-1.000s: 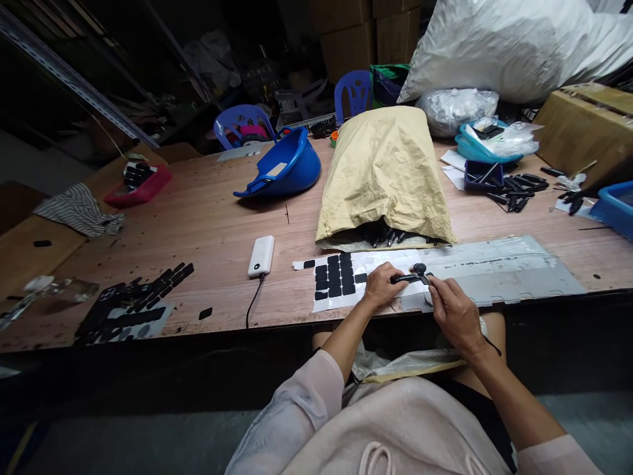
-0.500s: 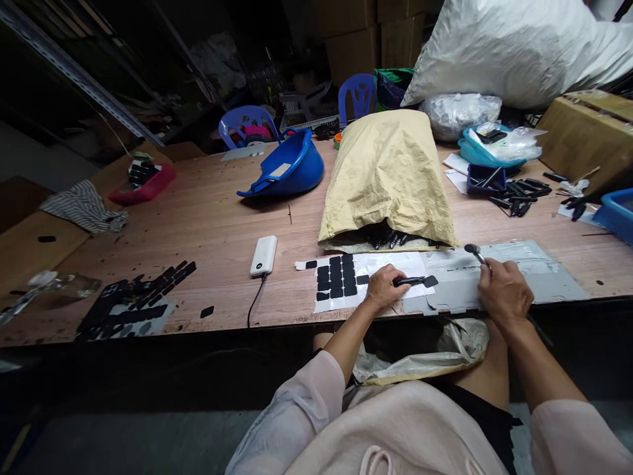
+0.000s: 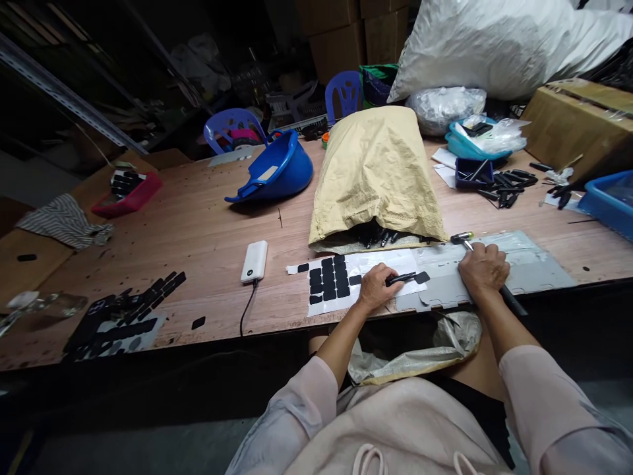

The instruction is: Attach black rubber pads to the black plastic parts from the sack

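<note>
Head view: the left hand (image 3: 376,285) has its fingers closed on a slim, black, pen-shaped piece (image 3: 403,278), apparently of hard plastic, its far end reaching out over a white paper sheet (image 3: 390,257). Near that end lies a small, flat black pad with rounded corners (image 3: 422,278); whether the two touch cannot be told. The right hand (image 3: 483,269) is wrapped around a hammer with a dark head and a bright metal shaft (image 3: 463,237), low over a flat grey board (image 3: 537,264); its dark grip sticks out behind the hand towards the table edge.

The slim piece looks light, stiff and rather smooth, so it may roll or slip; a pinch around its near half would leave the far end free. The hammer is probably head-heavy and sturdy, best held well back on the grip. The pad seems thin, light and bendable, easiest to lift by an edge. Beyond the sheet, a pale yellow woven sack (image 3: 378,168) lies with its mouth open towards the person, similar black pieces (image 3: 380,236) showing inside.
</note>
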`<state>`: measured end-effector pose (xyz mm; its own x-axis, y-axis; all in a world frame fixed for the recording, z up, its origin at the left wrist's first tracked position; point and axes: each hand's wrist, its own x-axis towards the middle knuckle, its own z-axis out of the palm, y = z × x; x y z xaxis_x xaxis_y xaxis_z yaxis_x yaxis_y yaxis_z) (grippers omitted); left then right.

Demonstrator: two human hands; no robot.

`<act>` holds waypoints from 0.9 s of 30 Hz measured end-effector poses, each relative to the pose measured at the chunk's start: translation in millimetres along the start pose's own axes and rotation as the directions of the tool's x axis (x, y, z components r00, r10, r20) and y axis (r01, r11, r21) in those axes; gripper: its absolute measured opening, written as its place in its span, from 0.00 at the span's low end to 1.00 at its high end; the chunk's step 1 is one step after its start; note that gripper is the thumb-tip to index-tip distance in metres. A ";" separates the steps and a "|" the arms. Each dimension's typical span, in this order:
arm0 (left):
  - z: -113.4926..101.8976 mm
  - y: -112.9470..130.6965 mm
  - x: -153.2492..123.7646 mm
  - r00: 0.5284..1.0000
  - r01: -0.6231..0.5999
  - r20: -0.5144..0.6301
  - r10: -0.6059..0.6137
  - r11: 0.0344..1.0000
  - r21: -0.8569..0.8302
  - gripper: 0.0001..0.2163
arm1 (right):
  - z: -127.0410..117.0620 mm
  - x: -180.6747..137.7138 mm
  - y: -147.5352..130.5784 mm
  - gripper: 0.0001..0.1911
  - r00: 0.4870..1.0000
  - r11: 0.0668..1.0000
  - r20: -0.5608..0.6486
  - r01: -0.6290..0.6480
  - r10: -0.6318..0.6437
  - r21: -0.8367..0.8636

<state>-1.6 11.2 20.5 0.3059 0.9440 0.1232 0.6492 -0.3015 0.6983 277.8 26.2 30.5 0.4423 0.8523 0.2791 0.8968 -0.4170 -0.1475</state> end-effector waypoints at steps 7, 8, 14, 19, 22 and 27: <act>0.2 19.1 -81.5 0.942 -0.227 0.193 0.275 0.945 -0.237 0.13 | 2.1 -0.3 2.2 0.21 1.000 1.000 -0.018 0.011 -0.011 -0.002; 2.4 19.5 -95.5 0.921 -0.227 0.262 0.287 0.945 -0.237 0.13 | 3.0 -0.3 2.3 0.21 1.000 1.000 -0.022 0.011 -0.011 -0.003; 21.4 -2.4 -128.4 0.828 0.208 0.468 -0.308 0.945 0.254 0.13 | 6.3 0.0 2.9 0.20 0.999 1.000 -0.035 0.009 -0.010 -0.007; 35.6 -22.8 -122.5 0.691 0.342 0.440 -0.574 0.796 0.500 0.15 | 4.5 -0.1 2.5 0.20 1.000 1.000 -0.026 0.010 -0.010 -0.007; 41.5 -25.9 -122.0 0.764 0.327 0.383 -0.520 0.823 0.464 0.21 | 2.9 -0.7 1.7 0.21 1.000 1.000 -0.025 0.006 -0.006 0.001; 31.6 -10.3 -124.9 0.760 0.278 0.446 -0.473 0.857 0.434 0.14 | 2.4 -1.1 1.4 0.20 1.000 1.000 -0.021 0.009 -0.009 0.005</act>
<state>-24.6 -107.8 -24.4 0.2359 0.8005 -0.5510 0.9437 -0.0536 0.3263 278.5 25.4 27.7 0.4346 0.8491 0.3003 0.9006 -0.4081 -0.1496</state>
